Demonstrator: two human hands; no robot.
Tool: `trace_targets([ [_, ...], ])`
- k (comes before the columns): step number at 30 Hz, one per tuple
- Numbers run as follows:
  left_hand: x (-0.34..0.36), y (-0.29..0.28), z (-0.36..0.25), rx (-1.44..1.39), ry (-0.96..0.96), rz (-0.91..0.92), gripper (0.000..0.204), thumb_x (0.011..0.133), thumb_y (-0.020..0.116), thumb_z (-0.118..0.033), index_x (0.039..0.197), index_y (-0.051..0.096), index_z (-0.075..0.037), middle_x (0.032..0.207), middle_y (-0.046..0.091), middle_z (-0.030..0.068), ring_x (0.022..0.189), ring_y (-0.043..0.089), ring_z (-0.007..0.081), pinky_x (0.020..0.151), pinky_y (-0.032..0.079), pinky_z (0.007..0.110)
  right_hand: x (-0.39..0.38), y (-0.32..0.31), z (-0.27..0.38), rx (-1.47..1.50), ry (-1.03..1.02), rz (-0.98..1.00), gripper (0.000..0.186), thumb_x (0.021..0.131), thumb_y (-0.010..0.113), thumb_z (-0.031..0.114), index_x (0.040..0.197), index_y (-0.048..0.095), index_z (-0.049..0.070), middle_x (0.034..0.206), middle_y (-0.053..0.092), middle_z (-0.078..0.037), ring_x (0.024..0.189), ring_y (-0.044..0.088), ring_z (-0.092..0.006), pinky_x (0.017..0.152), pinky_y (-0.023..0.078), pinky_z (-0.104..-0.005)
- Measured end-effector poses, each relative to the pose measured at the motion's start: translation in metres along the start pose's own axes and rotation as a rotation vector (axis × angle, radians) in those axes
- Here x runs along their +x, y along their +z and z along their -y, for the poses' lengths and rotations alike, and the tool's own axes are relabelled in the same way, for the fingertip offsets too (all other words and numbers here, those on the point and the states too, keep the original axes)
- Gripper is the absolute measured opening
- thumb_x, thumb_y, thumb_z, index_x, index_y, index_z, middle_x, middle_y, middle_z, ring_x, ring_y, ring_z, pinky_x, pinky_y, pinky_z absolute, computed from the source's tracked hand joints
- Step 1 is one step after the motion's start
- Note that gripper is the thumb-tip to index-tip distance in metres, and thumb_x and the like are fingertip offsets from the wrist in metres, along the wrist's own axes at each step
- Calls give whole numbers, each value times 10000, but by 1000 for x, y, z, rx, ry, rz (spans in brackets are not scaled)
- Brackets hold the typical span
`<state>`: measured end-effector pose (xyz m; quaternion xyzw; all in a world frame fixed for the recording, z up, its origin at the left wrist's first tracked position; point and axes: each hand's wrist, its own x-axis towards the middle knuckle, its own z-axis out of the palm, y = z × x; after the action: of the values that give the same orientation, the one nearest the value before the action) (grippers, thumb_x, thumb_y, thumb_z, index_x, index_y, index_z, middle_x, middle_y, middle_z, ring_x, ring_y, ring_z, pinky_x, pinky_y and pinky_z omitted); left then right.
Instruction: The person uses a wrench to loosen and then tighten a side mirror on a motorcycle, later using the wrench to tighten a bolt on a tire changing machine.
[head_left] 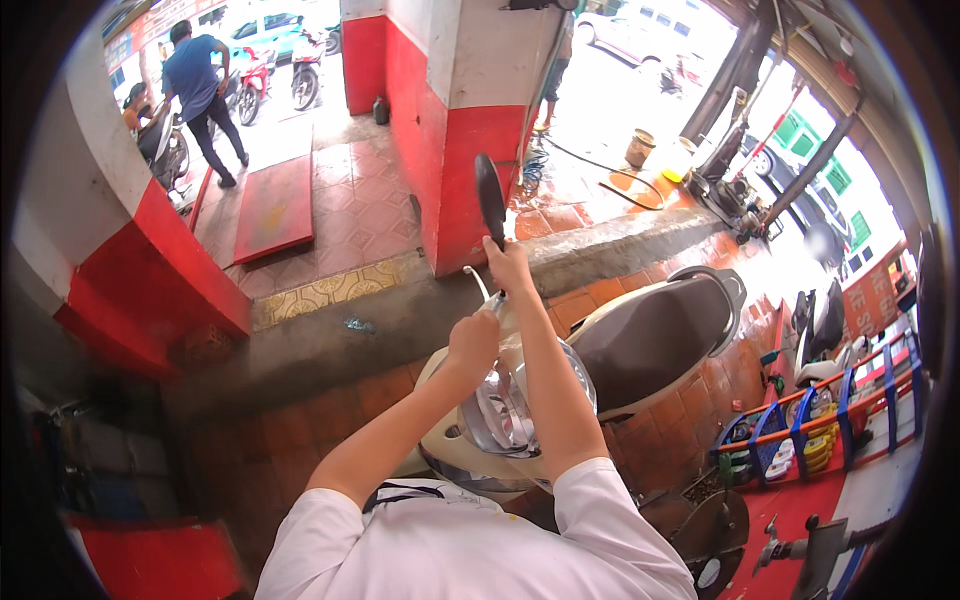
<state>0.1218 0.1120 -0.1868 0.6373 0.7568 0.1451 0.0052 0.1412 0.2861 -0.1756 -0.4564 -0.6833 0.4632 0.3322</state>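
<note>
Right beside a raised concrete kerb on an orange tiled floor, a cream scooter is sitting nose toward the person, its brown seat stretching off to the right. The right hand is gripping the base of a black rear-view mirror, which is sticking up above the handlebar. The left hand is curling into a fist lower down, just beside the pale brake lever; can't tell what, if anything, it's squeezing, since the fingers are covering it. The right forearm is also blocking part of the headlight.

As for clutter, a red and white pillar is standing right behind the mirror, so the black back is showing up against it. Beyond the kerb, a dark hose is snaking over wet tiles near a tan bucket, and a red board is lying flat on the patterned paving further left. Someone in a blue shirt is standing well apart from the scooter, near the parked motorbikes. On the right, a blue and orange tool rack is hogging space, with a metal clamp-like tool poking in below it.
</note>
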Motion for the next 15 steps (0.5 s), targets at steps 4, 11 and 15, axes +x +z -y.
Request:
trace_targets([
  [4, -3, -2, -3, -91, -134, -56, 139, 815, 691, -94, 914, 629, -20, 901, 687, 146, 831, 734, 321, 715, 592, 387, -1, 4, -4, 25, -22, 33, 435, 982, 581, 349, 767, 634, -26, 583, 585, -80, 576, 560, -165, 593, 438, -404],
  [11, -5, 4, -4, -221, -241, -42, 142, 884, 659, -144, 964, 614, -35, 914, 712, 182, 837, 722, 381, 739, 576, 465, -4, 7, 2, -20, -38, -6, 434, 961, 601, 371, 801, 651, -29, 634, 627, -140, 633, 625, -235, 656, 474, -421],
  [15, -8, -3, -11, -271, -319, -13, 252, 981, 574, -277, 971, 610, -27, 873, 718, 207, 811, 716, 401, 726, 571, 481, -9, 6, 6, -81, -87, -43, 447, 949, 615, 402, 900, 711, -32, 688, 665, -152, 705, 675, -261, 709, 503, -412],
])
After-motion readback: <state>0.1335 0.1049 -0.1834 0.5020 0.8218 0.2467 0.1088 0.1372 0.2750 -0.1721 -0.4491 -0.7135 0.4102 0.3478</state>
